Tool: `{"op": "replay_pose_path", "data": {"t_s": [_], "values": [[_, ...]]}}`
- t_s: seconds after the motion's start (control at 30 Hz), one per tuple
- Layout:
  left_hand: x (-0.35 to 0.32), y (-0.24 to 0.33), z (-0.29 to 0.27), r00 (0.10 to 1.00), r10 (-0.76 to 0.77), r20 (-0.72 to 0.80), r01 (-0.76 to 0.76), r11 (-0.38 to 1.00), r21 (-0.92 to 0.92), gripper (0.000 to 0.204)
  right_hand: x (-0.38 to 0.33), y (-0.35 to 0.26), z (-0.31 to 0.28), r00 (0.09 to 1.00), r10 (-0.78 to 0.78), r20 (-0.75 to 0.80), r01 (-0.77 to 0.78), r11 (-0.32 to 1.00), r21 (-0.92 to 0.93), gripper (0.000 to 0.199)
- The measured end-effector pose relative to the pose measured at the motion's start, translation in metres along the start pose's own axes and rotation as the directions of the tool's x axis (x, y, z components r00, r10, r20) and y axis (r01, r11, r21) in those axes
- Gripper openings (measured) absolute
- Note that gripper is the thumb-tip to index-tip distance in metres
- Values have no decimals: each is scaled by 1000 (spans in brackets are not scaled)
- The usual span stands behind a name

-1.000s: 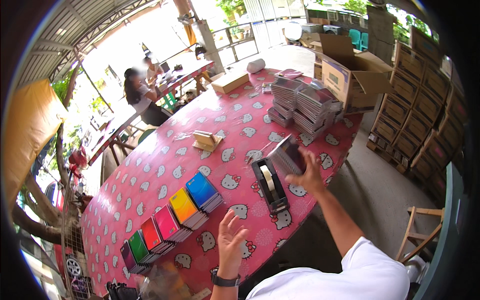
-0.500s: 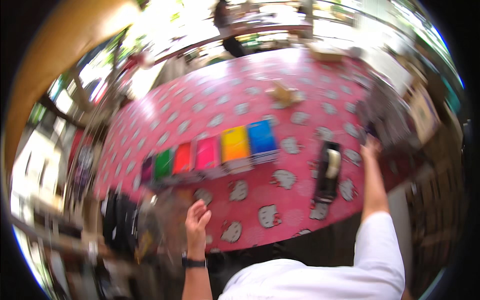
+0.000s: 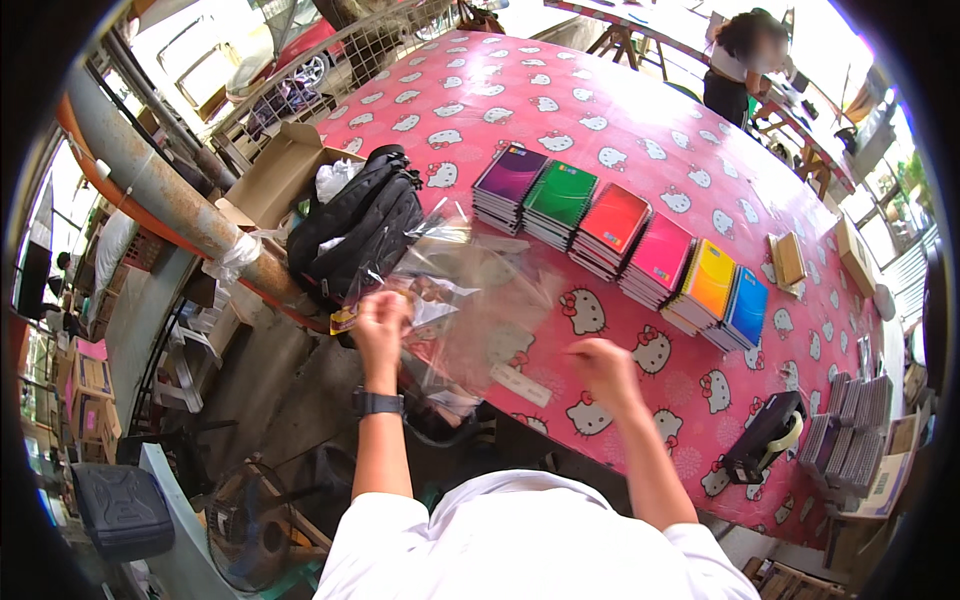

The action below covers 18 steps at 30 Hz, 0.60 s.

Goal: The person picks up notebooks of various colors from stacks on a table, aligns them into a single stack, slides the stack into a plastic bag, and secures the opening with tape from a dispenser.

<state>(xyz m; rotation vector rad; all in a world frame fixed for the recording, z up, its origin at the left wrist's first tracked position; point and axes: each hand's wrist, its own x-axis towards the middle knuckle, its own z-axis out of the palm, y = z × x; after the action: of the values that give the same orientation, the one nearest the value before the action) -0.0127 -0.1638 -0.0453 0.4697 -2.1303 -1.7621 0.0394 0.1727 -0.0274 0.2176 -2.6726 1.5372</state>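
At frame centre, the left hand [image 3: 380, 322] is clenched on a clear plastic bag [image 3: 470, 300]; the right hand [image 3: 600, 368], fingers curled, pinches its other edge.

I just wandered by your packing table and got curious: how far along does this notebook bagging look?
Laid out ready: six colour stacks of notebooks in a row on the pink table. In hand: the left hand and right hand are at a clear plastic bag, which looks empty. Left: the stacks look untouched, and the tape dispenser sits unused.
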Motion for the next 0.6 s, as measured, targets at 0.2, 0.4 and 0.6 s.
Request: {"op": "replay_pose_path", "data": {"t_s": [0.2,0.4,0.6], "values": [[-20,-53,55,915,118,385,-323,787,526,49,62,6,83,993,47,-107,-72,968,-240,42],[-30,6,88,596,-36,802,618,659,-430,16,47,36,61,898,436,60,-346,616,708,55],[-40,4,121,476,-150,866,714,641,-281,24,14,15,2,918,389,79,-153,164,974,27]]}}
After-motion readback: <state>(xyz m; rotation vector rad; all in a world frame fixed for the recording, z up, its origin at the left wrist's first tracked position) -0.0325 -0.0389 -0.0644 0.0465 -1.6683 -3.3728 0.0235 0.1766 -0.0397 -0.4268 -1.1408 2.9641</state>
